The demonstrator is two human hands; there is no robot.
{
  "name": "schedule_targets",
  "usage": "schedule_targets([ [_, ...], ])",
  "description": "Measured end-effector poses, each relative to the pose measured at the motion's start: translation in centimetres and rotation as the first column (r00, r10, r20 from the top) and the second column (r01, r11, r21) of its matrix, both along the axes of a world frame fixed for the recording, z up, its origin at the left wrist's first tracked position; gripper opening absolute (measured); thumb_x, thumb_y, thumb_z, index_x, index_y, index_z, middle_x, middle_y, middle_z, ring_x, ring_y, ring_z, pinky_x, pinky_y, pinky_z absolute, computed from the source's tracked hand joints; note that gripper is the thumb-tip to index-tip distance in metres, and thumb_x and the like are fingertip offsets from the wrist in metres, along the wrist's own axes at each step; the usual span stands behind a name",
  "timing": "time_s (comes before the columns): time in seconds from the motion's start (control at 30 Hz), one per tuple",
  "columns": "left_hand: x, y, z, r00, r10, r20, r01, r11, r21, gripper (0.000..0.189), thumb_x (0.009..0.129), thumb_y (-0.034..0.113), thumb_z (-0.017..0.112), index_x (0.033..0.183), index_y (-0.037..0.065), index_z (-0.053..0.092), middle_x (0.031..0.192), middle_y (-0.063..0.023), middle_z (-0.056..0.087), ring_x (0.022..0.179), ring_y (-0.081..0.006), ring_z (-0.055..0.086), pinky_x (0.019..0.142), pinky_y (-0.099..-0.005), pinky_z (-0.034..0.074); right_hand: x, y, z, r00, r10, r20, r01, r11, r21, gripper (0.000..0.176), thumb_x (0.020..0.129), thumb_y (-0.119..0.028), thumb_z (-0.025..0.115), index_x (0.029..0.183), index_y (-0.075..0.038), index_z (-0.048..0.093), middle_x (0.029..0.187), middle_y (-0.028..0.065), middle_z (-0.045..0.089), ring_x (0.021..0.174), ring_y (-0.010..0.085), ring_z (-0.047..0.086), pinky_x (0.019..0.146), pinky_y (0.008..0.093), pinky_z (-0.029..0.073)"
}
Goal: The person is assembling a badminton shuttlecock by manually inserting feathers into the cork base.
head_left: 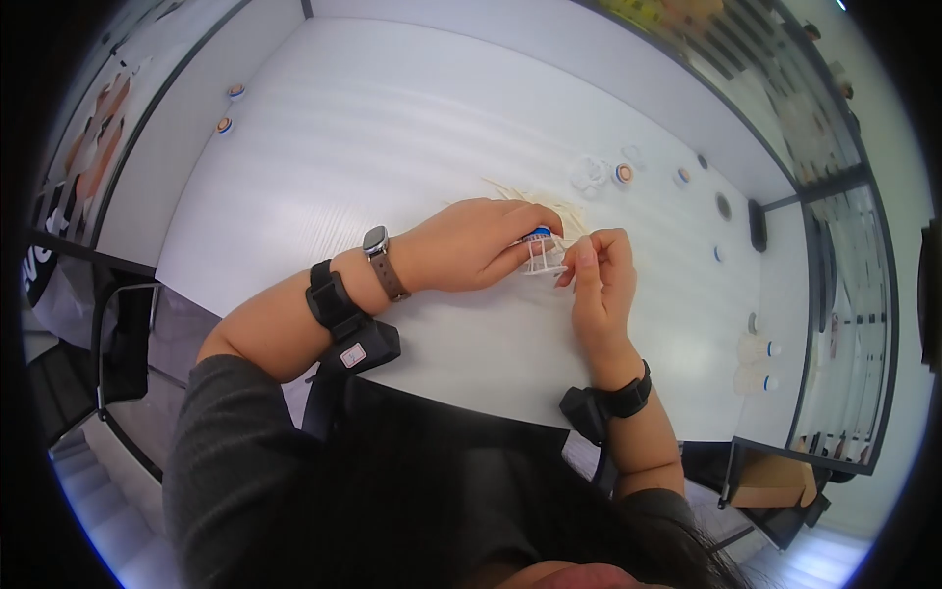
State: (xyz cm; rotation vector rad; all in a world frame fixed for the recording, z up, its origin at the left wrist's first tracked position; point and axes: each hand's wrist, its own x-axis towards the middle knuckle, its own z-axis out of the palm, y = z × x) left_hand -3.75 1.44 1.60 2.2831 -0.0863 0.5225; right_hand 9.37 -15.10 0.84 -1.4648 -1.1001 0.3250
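My left hand (pixel 479 245), with a watch on its wrist, grips a small white stick frame (pixel 543 259) topped by a blue bottle cap (pixel 538 234). The frame's thin legs spread downward over the white table. Just to the right, my right hand (pixel 601 290) has thumb and forefinger pinched at the frame's edge. Whatever lies between those fingertips is too small to make out. Behind both hands is a loose pile of thin pale sticks (pixel 572 213), partly hidden by my left hand.
Clear plastic pieces (pixel 590 174) and an orange-centred cap (pixel 623 174) lie beyond the sticks. More caps sit near the right side, and two pale bottles (pixel 754 379) with blue-white caps lie there. Two caps (pixel 225 126) rest at the far left. Low partitions (pixel 432 22) edge the table.
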Motion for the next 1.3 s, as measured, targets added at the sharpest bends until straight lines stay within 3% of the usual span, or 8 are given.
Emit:
schedule_targets([
  [0.23, 0.1, 0.0, -0.1, 0.997, -0.075, -0.005, 0.075, 0.996, 0.040, 0.021, 0.097, 0.019, 0.054, 0.115, 0.008, 0.058, 0.094, -0.0111, 0.065, 0.087, -0.0327, 0.062, 0.076, -0.0426, 0.049, 0.5, -0.3, 0.7, 1.000, -0.018, -0.008, 0.017, 0.997, -0.075, 0.018, 0.100, -0.016, 0.058, 0.091, -0.002, 0.052, 0.073, 0.0025, 0.058, 0.060, 0.0090, 0.054, 0.055, 0.0220, 0.039],
  [0.33, 0.1, 0.3, -0.6, 0.997, -0.044, 0.060, 0.043, 0.999, 0.027, 0.021, 0.095, 0.022, 0.057, 0.111, 0.008, 0.059, 0.090, -0.0111, 0.064, 0.083, -0.0330, 0.062, 0.073, -0.0425, 0.048, 0.7, 0.2, 0.9, 0.950, -0.113, 0.292, 0.136, 0.989, -0.058, 0.015, 0.097, -0.013, 0.062, 0.090, -0.003, 0.055, 0.073, 0.0036, 0.060, 0.061, 0.0118, 0.056, 0.055, 0.0234, 0.039],
  [0.47, -0.5, 0.7, 0.4, 1.000, 0.002, 0.011, -0.002, 1.000, 0.002, 0.025, 0.091, 0.029, 0.062, 0.101, 0.007, 0.059, 0.082, -0.0122, 0.061, 0.078, -0.0346, 0.060, 0.066, -0.0429, 0.046, 1.6, -0.1, 1.9, 0.802, -0.035, 0.596, 0.161, 0.974, -0.160, 0.024, 0.081, -0.007, 0.070, 0.103, -0.005, 0.062, 0.104, 0.0109, 0.066, 0.103, 0.0279, 0.061, 0.085, 0.0372, 0.048],
  [0.57, -0.2, 0.8, -0.5, 0.990, 0.019, 0.137, -0.021, 1.000, 0.010, 0.024, 0.088, 0.029, 0.063, 0.093, 0.006, 0.059, 0.079, -0.0127, 0.059, 0.074, -0.0355, 0.058, 0.062, -0.0425, 0.045, 1.4, 0.1, 2.2, 0.785, 0.138, 0.603, 0.008, 0.972, -0.233, 0.044, 0.076, -0.009, 0.071, 0.119, -0.006, 0.063, 0.135, 0.0157, 0.057, 0.134, 0.0353, 0.045, 0.110, 0.0472, 0.035],
  [0.67, -0.1, 1.0, -0.2, 0.984, 0.001, 0.180, -0.002, 1.000, 0.002, 0.022, 0.088, 0.027, 0.062, 0.090, 0.005, 0.059, 0.078, -0.0124, 0.057, 0.072, -0.0357, 0.057, 0.063, -0.0425, 0.045, 1.2, 0.1, 2.7, 0.752, 0.290, 0.592, -0.064, 0.926, -0.372, 0.053, 0.077, -0.014, 0.073, 0.129, -0.008, 0.060, 0.149, 0.0178, 0.046, 0.145, 0.0368, 0.033, 0.117, 0.0520, 0.024],
  [0.93, 0.0, 1.1, -0.2, 0.999, -0.001, 0.046, 0.006, 0.995, -0.097, 0.020, 0.092, 0.022, 0.053, 0.095, 0.006, 0.064, 0.081, -0.0122, 0.065, 0.075, -0.0339, 0.062, 0.067, -0.0422, 0.048, 1.1, 0.8, 1.0, 0.668, 0.256, 0.699, 0.005, 0.938, -0.348, 0.033, 0.087, -0.008, 0.068, 0.120, -0.008, 0.066, 0.129, 0.0088, 0.065, 0.137, 0.0359, 0.045, 0.114, 0.0546, 0.030],
  [1.1, 0.2, 1.2, -0.2, 0.996, -0.016, 0.088, 0.022, 0.998, -0.062, 0.016, 0.088, 0.021, 0.053, 0.083, 0.006, 0.056, 0.072, -0.0124, 0.057, 0.068, -0.0351, 0.056, 0.062, -0.0421, 0.044, 0.4, 0.9, 0.5, 0.669, 0.131, 0.732, 0.014, 0.982, -0.188, 0.020, 0.076, 0.005, 0.070, 0.094, -0.004, 0.070, 0.102, 0.0080, 0.072, 0.113, 0.0260, 0.065, 0.104, 0.0467, 0.048],
  [1.3, 0.0, 1.3, -0.1, 0.999, 0.029, 0.019, -0.026, 0.994, -0.108, 0.013, 0.082, 0.015, 0.051, 0.087, 0.005, 0.059, 0.074, -0.0128, 0.060, 0.067, -0.0367, 0.055, 0.065, -0.0431, 0.045, 0.8, 0.8, 0.4, 0.723, 0.089, 0.685, 0.016, 0.989, -0.145, 0.019, 0.076, 0.005, 0.071, 0.094, -0.004, 0.071, 0.095, 0.0093, 0.073, 0.105, 0.0260, 0.069, 0.101, 0.0461, 0.049],
])
